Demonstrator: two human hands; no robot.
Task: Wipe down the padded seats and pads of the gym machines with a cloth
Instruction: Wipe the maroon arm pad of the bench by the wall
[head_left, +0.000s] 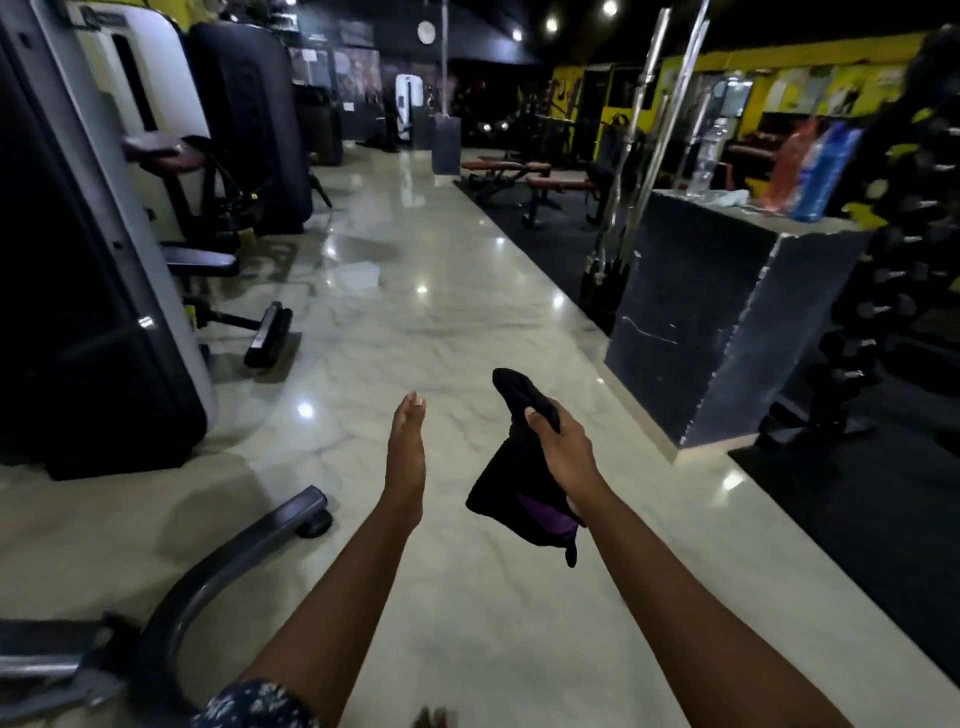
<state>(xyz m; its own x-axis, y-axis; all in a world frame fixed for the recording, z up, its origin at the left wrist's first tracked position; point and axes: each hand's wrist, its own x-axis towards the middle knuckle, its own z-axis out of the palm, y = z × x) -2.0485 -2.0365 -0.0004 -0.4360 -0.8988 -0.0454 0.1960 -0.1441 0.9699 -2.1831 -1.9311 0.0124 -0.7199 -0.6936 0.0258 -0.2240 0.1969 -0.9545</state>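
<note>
Cloth (511, 483) hangs bunched, fingers of the right hand (563, 452) clenched round it, left hand (408, 447) released; spread it flat before what seems the nearest padded seat (200, 260), then wipe evenly.

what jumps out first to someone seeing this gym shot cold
At centre, the right hand grips a crumpled black cloth with a purple patch, while the left hand beside it is held flat and empty. Behind them a glossy pale marble floor runs up the middle, with a black padded machine seat at left and reddish-brown padded benches farther back.
</note>
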